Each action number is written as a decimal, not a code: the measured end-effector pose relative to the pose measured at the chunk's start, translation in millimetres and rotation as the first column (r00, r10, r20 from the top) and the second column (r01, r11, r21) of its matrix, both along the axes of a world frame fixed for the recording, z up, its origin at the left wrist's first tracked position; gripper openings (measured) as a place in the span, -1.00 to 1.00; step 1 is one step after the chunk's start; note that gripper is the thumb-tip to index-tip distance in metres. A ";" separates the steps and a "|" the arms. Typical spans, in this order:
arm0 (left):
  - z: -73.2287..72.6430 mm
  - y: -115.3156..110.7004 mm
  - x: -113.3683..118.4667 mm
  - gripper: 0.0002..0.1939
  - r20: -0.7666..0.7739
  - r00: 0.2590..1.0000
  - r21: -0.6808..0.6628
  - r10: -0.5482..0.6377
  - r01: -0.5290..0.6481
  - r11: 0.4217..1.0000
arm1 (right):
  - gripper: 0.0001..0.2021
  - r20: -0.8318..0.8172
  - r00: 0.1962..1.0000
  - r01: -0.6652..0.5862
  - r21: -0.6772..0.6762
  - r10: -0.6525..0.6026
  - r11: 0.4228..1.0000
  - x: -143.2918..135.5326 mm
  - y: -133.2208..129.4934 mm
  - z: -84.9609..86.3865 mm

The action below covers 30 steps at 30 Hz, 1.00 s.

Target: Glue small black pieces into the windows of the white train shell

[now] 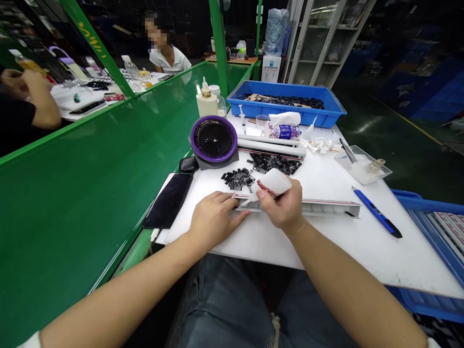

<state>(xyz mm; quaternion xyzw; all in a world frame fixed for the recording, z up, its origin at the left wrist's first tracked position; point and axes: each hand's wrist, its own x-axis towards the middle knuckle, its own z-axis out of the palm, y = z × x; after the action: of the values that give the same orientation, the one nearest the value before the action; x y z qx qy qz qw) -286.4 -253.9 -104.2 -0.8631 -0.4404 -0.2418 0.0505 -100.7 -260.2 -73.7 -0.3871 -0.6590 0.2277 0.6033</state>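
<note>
My right hand [284,205] is wrapped round a white squeeze bottle [276,181] with red print, tilted so its nozzle points down and left at a long white channel strip [322,209]. The fingers of my left hand [213,215] grip the strip's left end, close to the nozzle tip. Right behind the strip lie a small pile of black pieces [238,179] and a larger pile of black pieces [277,163]. A small dark piece sits in the strip near its right end.
Behind the piles are a purple-rimmed round device [213,138], more white strips [271,146] and a blue bin [286,104]. A phone [168,200] lies left, a blue pen [377,211] and clear tray [363,165] right. A green partition [90,179] borders the left; two people sit beyond it.
</note>
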 end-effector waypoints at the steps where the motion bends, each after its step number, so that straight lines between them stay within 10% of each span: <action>1: -0.3 0.1 0.1 -0.68 -0.001 1.000 -0.003 0.002 -0.002 1.000 | -0.86 0.054 0.998 0.012 0.023 -0.013 1.000 -0.4 0.0 0.3; 25: -6.1 0.7 0.1 -0.68 0.029 0.999 -0.008 0.015 -0.015 1.000 | -0.89 0.267 0.957 0.082 0.134 -0.115 0.988 -7.7 1.7 -5.4; 30: -7.0 1.5 -0.9 -0.67 0.064 0.998 0.004 0.002 -0.002 1.000 | -0.92 -0.094 0.994 0.050 -0.038 -0.054 0.998 -3.7 -0.3 0.8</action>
<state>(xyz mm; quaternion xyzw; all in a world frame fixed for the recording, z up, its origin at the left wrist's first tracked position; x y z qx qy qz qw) -287.3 -252.3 -111.2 -0.8544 -0.4421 -0.2702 0.0383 -104.4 -260.6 -72.9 -0.4036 -0.6152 0.2417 0.6326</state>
